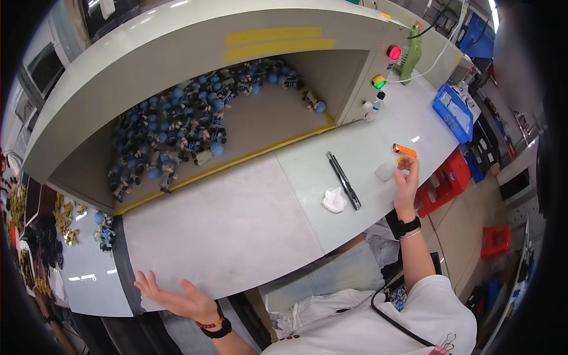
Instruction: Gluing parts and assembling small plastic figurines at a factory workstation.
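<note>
My left hand (177, 299) hovers over the near left edge of the pale worktop (213, 236), fingers spread and holding nothing. At the right side, my right hand (406, 186) is raised with its fingers loosely bent and the thumb apart. Its fingertips are close to a small orange stick-shaped thing (404, 151) with a yellow bit beside it; I cannot tell whether they touch. A whitish rounded piece (385, 171) lies next to that hand. Farther left are a long black pen-like tool (343, 180) and a crumpled white wad (335, 200).
A large beige machine housing (195, 41) spans the far side; many blue-headed figurines (171, 124) lie in its opening. Several more figurines (105, 232) sit left on the table. Small bottles (374, 106), a green brush-like thing (409, 56) and a blue bin (452, 115) stand right.
</note>
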Tool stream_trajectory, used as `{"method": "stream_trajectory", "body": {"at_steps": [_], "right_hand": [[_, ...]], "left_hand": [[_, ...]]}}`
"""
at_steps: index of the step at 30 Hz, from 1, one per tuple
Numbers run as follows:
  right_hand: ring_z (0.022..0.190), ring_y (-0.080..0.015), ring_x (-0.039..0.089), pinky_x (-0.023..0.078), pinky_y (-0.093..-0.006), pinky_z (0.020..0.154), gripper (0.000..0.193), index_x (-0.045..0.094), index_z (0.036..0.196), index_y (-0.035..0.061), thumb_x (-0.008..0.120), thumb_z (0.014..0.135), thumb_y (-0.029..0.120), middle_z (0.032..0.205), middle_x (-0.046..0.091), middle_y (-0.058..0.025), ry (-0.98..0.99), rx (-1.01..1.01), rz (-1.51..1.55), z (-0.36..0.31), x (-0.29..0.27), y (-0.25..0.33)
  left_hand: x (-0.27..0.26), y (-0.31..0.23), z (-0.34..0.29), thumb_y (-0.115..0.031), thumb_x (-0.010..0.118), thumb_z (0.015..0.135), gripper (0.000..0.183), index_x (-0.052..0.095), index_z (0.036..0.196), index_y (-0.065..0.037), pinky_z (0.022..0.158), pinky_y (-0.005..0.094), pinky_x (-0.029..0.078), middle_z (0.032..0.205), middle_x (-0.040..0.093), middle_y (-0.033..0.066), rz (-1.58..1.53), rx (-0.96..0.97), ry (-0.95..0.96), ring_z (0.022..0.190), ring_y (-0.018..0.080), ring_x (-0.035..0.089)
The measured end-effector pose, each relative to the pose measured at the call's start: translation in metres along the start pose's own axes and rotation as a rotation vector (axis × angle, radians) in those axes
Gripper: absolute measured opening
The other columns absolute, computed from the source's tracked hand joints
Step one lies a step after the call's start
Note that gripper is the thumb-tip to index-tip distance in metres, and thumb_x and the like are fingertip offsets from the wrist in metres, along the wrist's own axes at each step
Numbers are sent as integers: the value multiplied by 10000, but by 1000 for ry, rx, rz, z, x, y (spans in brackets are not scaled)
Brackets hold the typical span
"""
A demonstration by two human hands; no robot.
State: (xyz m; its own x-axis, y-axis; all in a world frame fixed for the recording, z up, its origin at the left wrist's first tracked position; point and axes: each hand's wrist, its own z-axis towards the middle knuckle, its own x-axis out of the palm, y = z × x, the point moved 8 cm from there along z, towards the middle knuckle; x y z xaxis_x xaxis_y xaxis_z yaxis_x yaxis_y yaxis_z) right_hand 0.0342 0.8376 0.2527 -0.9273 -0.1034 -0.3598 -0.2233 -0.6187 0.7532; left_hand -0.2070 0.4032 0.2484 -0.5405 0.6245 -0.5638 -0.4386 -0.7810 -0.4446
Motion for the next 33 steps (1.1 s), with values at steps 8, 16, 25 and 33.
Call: {"method": "stream_trajectory", "body": {"at_steps": [8,16,25,33], "right_hand": [[876,-126,411,310,-228,680,452,439,1091,74,520,646,74,962,450,-8,0,88,-60,-2,-1,-4],[911,-183,428,327,-305,828,486,426,1098,32,593,654,136,982,464,-55,110,-42,-137,1,6,9],[737,-205,454,366,-293,687,287,543,922,10,638,675,123,803,533,-75,230,11,-226,5,16,-2],[640,-165,458,370,-267,629,139,582,819,-1,603,722,97,693,537,-54,178,112,79,0,14,-12]], "left_hand": [[2,1,-2,-245,402,826,436,366,1168,22,990,446,189,1246,373,185,-13,27,14,1219,353,255],[7,2,-7,-150,370,813,424,343,1197,28,982,399,209,1240,370,179,-57,-35,0,1194,322,299],[3,1,-9,-155,392,829,422,338,1208,21,984,378,208,1247,353,163,-118,-113,-56,1171,287,317],[14,5,-5,-168,421,823,459,312,1222,29,992,384,183,1252,359,180,-4,-108,130,1197,315,287]]}}
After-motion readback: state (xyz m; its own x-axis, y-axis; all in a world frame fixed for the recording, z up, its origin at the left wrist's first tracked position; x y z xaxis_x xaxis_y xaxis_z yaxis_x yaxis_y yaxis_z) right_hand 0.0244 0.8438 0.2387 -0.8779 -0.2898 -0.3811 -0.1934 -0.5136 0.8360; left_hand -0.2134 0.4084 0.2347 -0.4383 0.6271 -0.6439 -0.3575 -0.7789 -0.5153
